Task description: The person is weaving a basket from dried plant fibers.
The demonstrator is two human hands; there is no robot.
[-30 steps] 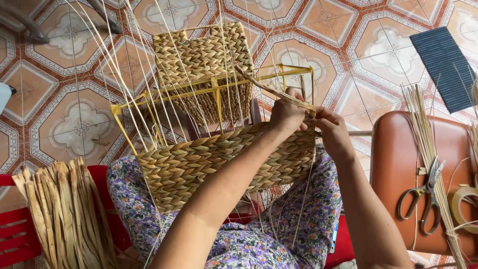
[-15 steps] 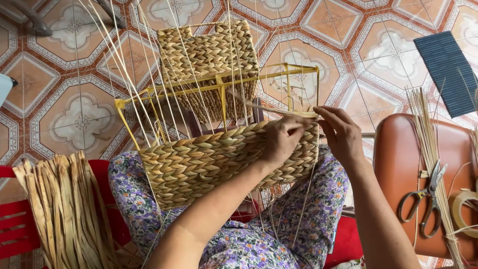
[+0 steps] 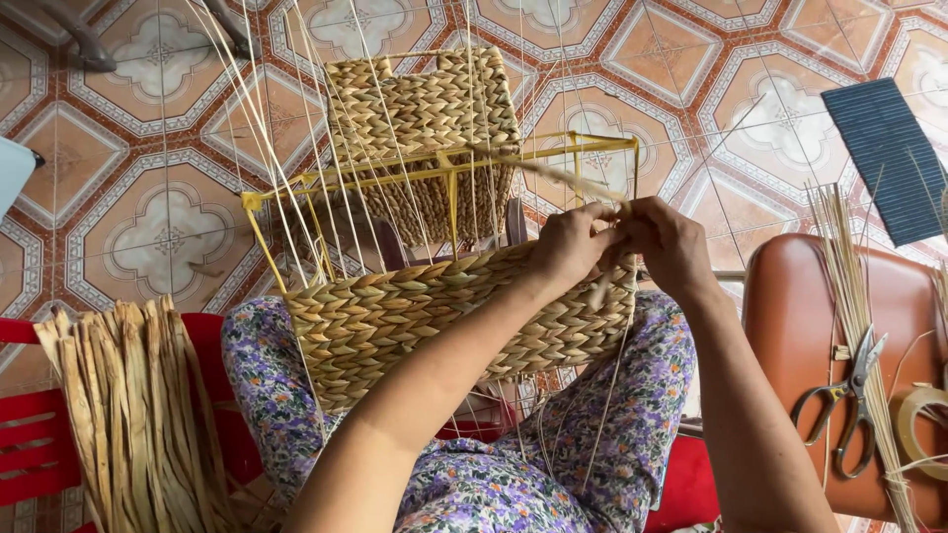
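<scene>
A half-woven straw basket (image 3: 434, 316) on a yellow wire frame (image 3: 449, 176) rests on my lap, with thin pale stakes sticking up from it. My left hand (image 3: 571, 242) and my right hand (image 3: 667, 242) meet at the basket's upper right corner. Both pinch a flat straw strand (image 3: 553, 175) that runs up and left from my fingers. The far wall of the basket (image 3: 425, 138) is woven higher than the near wall.
A bundle of dried straw strips (image 3: 133, 395) lies on a red chair (image 3: 30, 434) at the left. At the right a brown stool (image 3: 820, 345) carries scissors (image 3: 844, 400), thin reeds (image 3: 854, 306) and a tape roll (image 3: 918, 415). A dark blue ribbed panel (image 3: 889, 163) lies on the patterned tile floor.
Both hands have shifted slightly along the basket's top right edge while working the strand, and the basket has tilted a little on my lap.
</scene>
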